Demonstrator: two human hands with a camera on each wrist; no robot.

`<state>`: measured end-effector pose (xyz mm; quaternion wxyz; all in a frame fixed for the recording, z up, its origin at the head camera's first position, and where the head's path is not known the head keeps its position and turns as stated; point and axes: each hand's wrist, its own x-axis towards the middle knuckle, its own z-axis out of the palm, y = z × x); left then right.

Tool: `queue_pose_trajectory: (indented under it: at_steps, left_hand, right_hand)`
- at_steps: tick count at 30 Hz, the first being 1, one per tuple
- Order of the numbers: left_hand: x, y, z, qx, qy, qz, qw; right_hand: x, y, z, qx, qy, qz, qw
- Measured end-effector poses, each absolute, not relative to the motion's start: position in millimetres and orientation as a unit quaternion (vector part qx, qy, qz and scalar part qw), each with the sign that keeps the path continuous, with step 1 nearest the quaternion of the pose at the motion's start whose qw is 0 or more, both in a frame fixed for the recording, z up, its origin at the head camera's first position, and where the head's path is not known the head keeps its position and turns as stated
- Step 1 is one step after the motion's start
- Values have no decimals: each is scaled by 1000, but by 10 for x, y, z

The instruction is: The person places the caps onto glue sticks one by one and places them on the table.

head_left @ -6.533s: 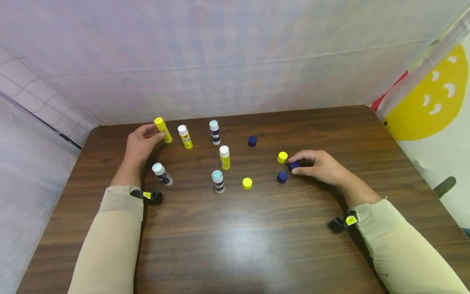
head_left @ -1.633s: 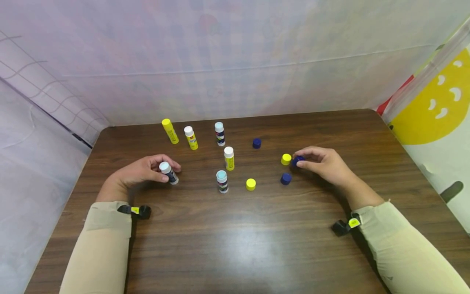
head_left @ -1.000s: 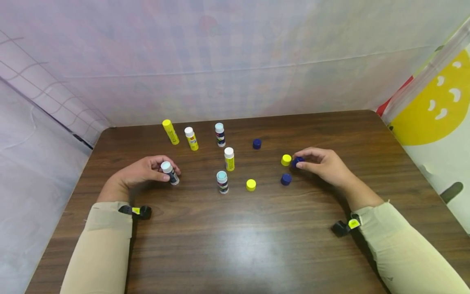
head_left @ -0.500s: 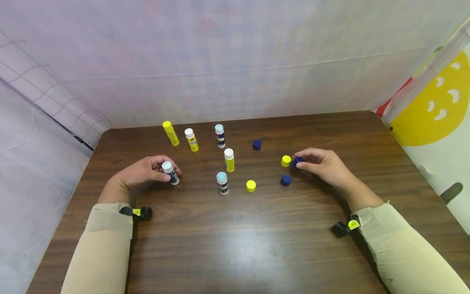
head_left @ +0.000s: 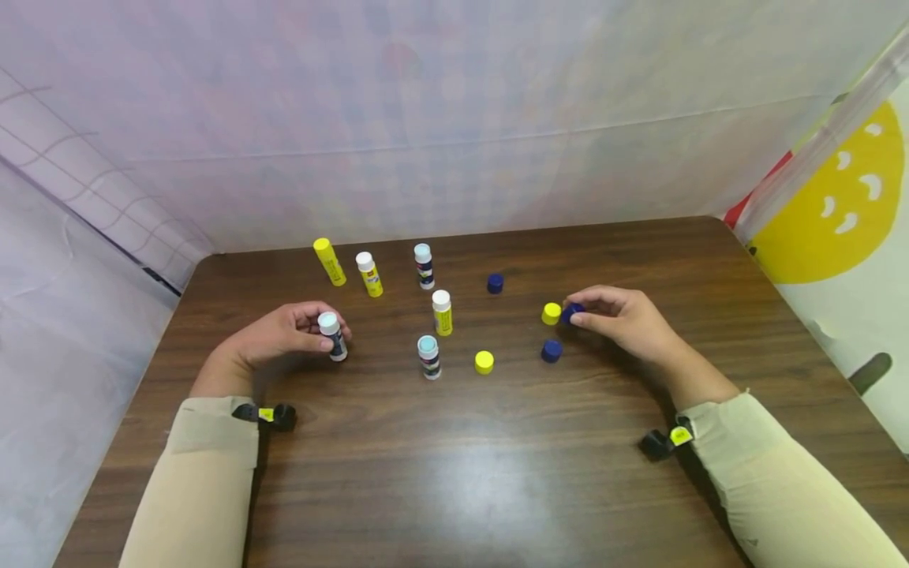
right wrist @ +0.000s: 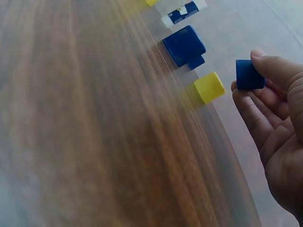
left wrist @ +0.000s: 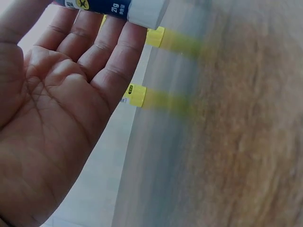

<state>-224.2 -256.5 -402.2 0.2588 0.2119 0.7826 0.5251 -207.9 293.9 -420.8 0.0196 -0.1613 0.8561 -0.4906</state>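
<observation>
My left hand [head_left: 287, 339] holds a dark blue and white glue stick [head_left: 333, 338] with a pale bare top between thumb and fingers. The left wrist view shows its label [left wrist: 102, 6] and white end across the fingers. At the right, my right hand [head_left: 625, 319] pinches a dark blue cap [right wrist: 250, 74] between thumb and fingertips. Just left of it lie a yellow cap [head_left: 551, 313] and another blue cap [head_left: 551, 351]. Upright at back left stands a yellow glue stick [head_left: 330, 262], its top yellow.
White-topped yellow glue sticks stand at back left [head_left: 369, 274] and mid-table [head_left: 443, 313]. Blue glue sticks stand at the back [head_left: 424, 267] and nearer [head_left: 429, 357]. A blue cap [head_left: 495, 283] and a yellow cap [head_left: 484, 362] lie right of them. A pale curtain [head_left: 454, 158] hangs behind the table.
My left hand has left the yellow glue stick at back left and come nearer to grip the blue glue stick, which now stands slightly further right. The right hand keeps its cap, almost unmoved.
</observation>
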Motion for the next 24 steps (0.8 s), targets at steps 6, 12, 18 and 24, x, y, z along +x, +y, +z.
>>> queue_pose_trajectory:
  at_steps: [6, 12, 18, 24]
  left_hand:
    - [-2231, -2519, -3992, 212, 786, 521, 256]
    - [-2227, -2457, -3985, 197, 786, 531, 249]
    - [-2215, -2377, -3956, 181, 803, 520, 227]
    - [-2223, -2302, -3943, 186, 817, 509, 196]
  right_hand:
    - [-2086, 2925, -4197, -160, 853, -496, 16]
    - [-2089, 2920, -4185, -156, 847, -508, 12]
    - [-2085, 2902, -4167, -153, 837, -526, 9]
    - [-2077, 2893, -4154, -155, 833, -530, 6]
